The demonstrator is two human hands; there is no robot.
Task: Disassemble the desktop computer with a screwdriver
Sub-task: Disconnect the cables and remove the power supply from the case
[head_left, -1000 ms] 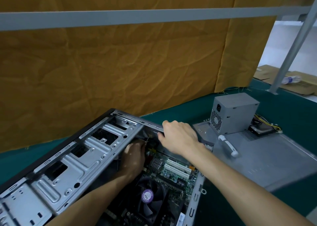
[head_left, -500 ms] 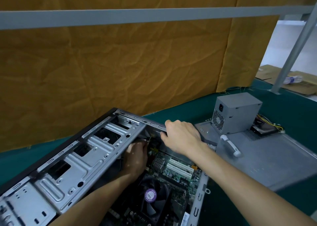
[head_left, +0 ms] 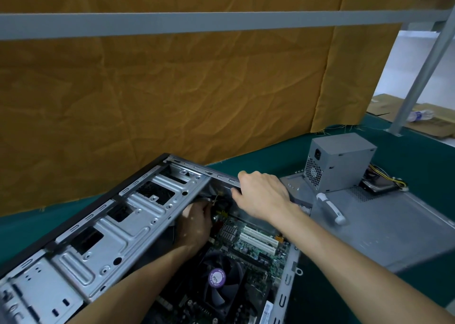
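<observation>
Head view, right hand [head_left: 262, 195] gripping case [head_left: 103, 237] top edge, left hand [head_left: 195, 222] inside

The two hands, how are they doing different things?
The right hand holds the case top edge, out in the light; the left hand reaches down inside by the motherboard, in shadow, its fingers hidden. Both are bare, and neither holds the screwdriver.

Dim, flat indoor light with the brightest patch at the white floor [head_left: 418, 60] top right, deep shadow inside the computer case [head_left: 138, 227] swallowing detail, slight motion blur at bottom corners, wide-angle bending of the grey bar [head_left: 197, 24], no strong glare.
</observation>
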